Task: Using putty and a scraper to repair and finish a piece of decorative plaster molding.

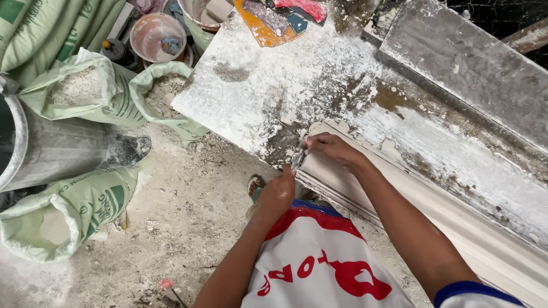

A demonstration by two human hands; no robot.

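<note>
At frame centre, right hand (330, 149) and left hand (277, 192) meet at the near end of a long white moulding (475, 237), both closed around a small grey tool (298, 160) (mostly hidden by fingers, kind unclear). Moulding lies on the plaster-dusted table (271, 92) and runs off toward 4 o'clock, cut by the frame edge. Open green sacks (92, 88) at 10 o'clock, buckets (155, 36) at 11, half cropped.

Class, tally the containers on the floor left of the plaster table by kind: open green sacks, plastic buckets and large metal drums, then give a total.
Open green sacks: 3
Plastic buckets: 2
Large metal drum: 1
Total: 6
</note>
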